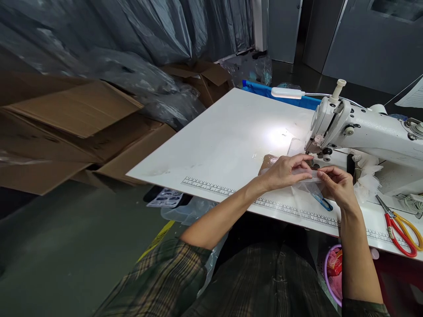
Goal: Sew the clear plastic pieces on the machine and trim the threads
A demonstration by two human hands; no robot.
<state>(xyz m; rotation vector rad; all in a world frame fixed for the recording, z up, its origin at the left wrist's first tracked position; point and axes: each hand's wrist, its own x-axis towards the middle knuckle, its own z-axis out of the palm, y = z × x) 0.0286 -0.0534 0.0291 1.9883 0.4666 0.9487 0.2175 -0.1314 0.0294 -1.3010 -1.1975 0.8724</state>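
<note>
The sheer white cloth (pixel 306 175) is stretched between your two hands, just in front of the needle end of the sewing machine (pixel 373 127). Your left hand (pixel 284 172) pinches it between thumb and fingers, and your right hand (pixel 340 186) pinches it at the other side, fingertips close to the left's. Just below, between your hands, the blue snips (pixel 322 202) lie on the white table (pixel 205 141), near the printed ruler (pixel 211 187) along its front edge. To your right, a ruffled white bundle (pixel 365 176) sits by the machine, and beyond it lie the scissors (pixel 400 231), one handle red, one yellow. A lamp (pixel 287 93) lights the table beyond your left hand. Below the edge stands a purple basket (pixel 327 269); cardboard boxes (pixel 72 112) lie off left.
</note>
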